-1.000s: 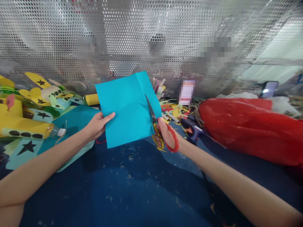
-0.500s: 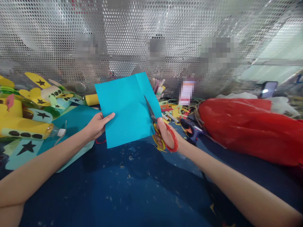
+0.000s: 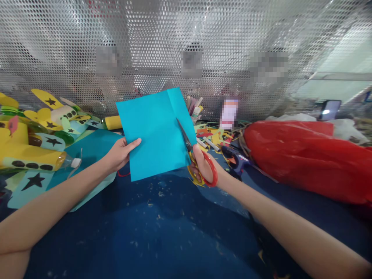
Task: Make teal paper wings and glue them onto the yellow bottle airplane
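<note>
"What are you seeing at nine o'clock?"

"A yellow bottle plane (image 3: 37, 153) is lying there, and its white cap (image 3: 76, 162) is pointing to three o'clock. A dark blue sheet (image 3: 93, 141) is lying just past it, partly hiding behind the left arm (image 3: 72, 186)."

"What is the left hand (image 3: 119, 155) doing?"

"It is pinching the bright blue paper (image 3: 157, 133) at its nine o'clock edge. The thumb is pressing on the front, and the fingers are hiding behind."

"Where is that paper?"

"It is hanging above the blue table (image 3: 162, 240), just toward nine o'clock from the middle, and it is tilting a bit."

"And the scissors (image 3: 189, 147)?"

"They are reaching over the paper's four o'clock side. A dark blade is pointing to eleven o'clock. I cannot tell if the other one is hiding behind."

"What is the right hand (image 3: 203, 164) doing?"

"It is curling nearly closed around the red and yellow handles, just toward five o'clock from the middle."

"What is lying past that?"

"Paper scraps (image 3: 218, 136) are lying near, at three o'clock. A big red plastic bag (image 3: 302, 159) is sitting farther out, at three o'clock too."
</note>
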Tool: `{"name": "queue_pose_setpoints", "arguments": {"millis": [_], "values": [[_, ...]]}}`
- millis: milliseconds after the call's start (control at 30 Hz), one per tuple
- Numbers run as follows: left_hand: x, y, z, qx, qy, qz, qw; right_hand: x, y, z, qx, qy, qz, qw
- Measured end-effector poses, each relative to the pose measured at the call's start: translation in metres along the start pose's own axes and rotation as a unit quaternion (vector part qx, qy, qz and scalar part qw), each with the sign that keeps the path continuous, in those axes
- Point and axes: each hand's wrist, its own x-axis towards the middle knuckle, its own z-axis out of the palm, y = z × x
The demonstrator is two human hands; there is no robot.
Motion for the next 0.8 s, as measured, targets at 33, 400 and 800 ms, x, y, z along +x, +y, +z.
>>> {"name": "queue_pose_setpoints", "arguments": {"millis": [33,400,800], "values": [[0.000,0.000,0.000,0.002,0.002,-0.001,1.000,-0.001,-0.001,0.000,-0.001,0.004,0.004,1.000],[-0.001,0.001,0.002,-0.008,0.003,-0.007,1.000,0.000,0.002,0.000,-0.024,0.020,0.023,0.999],[0.005,-0.007,-0.003,-0.020,-0.026,0.006,0.999,0.010,0.008,-0.008,-0.037,-0.066,-0.032,0.997]]}}
